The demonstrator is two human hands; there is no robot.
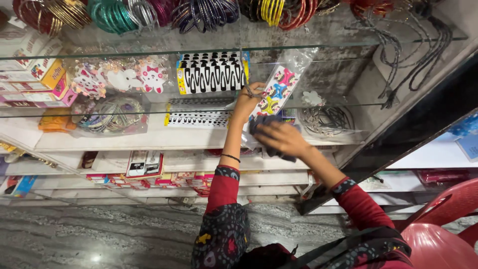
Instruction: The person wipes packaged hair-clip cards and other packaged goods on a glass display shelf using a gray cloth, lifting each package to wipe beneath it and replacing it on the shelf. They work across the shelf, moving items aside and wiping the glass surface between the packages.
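My left hand [247,99] is raised to the glass shelf [149,51] and grips a clear packet of colourful hair clips [277,92], holding it tilted up. My right hand [282,138] is just below it, closed on a dark blue cloth [263,123] that presses against the lower end of the packet. Both arms wear red sleeves with dark patterned cuffs, and a thin black band circles the left wrist. A card of black and white hair clips [211,73] stands just left of the left hand.
Rows of coloured bangles [114,14] hang along the top. Cat-shaped clip packets [119,77], stacked boxes [35,74] and a lower clip card [196,118] fill the shelves. Black cords [418,55] hang at right. A red plastic chair [440,234] stands at bottom right, on a grey marble floor [99,234].
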